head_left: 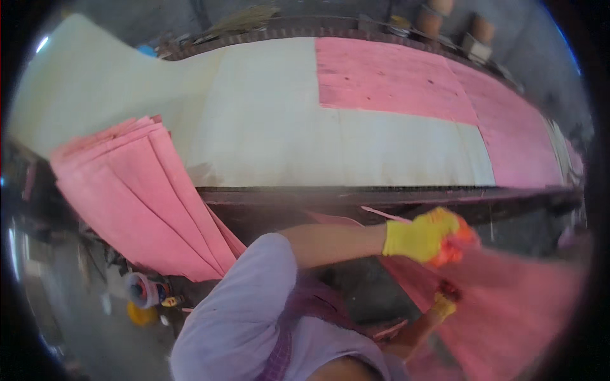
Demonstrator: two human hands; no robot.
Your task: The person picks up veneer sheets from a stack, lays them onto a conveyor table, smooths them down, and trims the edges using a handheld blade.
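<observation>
The loose pink sheet [515,305] hangs in the lower right of the frame, below and to the right of the left hand [422,238]; its visible length slants toward the lower right corner. The left hand is at its upper edge, the grip closed on the sheet, fingers curled in a yellow glove with an orange palm. The left forearm [340,244] reaches almost level across the body from mid-frame. The right hand [446,303], also gloved, sits lower, against the sheet's left part, its arm angled up from the lower edge; blur there means one cannot tell whether that grip is closed. Above both hands runs the bench [356,197], bearing pale sheets [260,120] and pink panels [394,79]. A pink stack [140,197] slopes off its left end.
</observation>
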